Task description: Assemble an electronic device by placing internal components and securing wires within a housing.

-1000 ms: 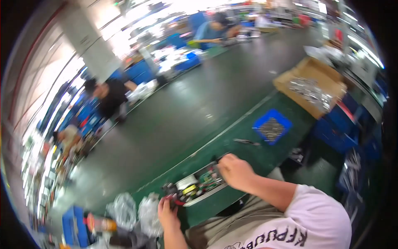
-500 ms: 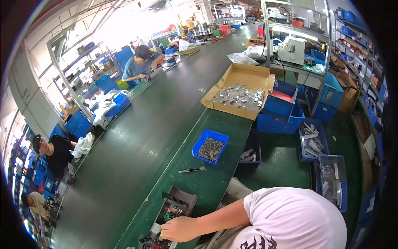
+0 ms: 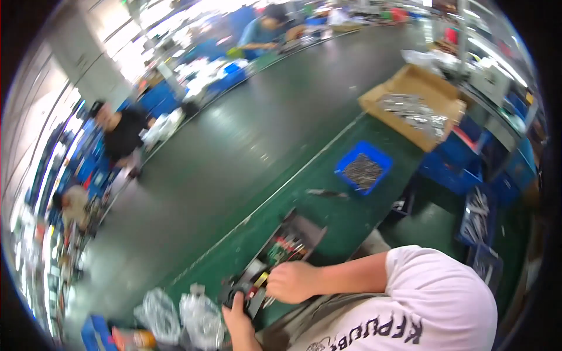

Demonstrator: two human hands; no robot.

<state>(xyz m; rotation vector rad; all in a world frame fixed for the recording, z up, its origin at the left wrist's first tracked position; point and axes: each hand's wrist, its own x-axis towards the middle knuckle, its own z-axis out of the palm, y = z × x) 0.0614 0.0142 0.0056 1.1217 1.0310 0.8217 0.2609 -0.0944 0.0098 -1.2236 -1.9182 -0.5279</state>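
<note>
On the green bench near me lies an open grey metal casing (image 3: 314, 230) with a green circuit board, coloured wires and a yellow-banded part inside. A black, fan-like part (image 3: 229, 291) is at its near end. My left hand (image 3: 239, 323) grips this end, its thumb lying over the black part. My right hand (image 3: 294, 282) is closed at the casing's right side, beside the yellow-banded part. Its fingertips are hidden, so what it pinches does not show. A slim grey tool (image 3: 326, 193), like a utility knife, lies beyond the casing.
A blue bin (image 3: 383, 159) of small metal pieces and a cardboard tray (image 3: 398, 130) of flat metal parts stand farther right. Clear plastic bags (image 3: 202, 320) lie at the lower left. Across the dark conveyor belt (image 3: 234, 158), several people sit at work.
The view has swung, so the bench things appear farther right and the plastic bags show. My left hand has come into sight on the casing's near end. My right hand stays by the casing.
</note>
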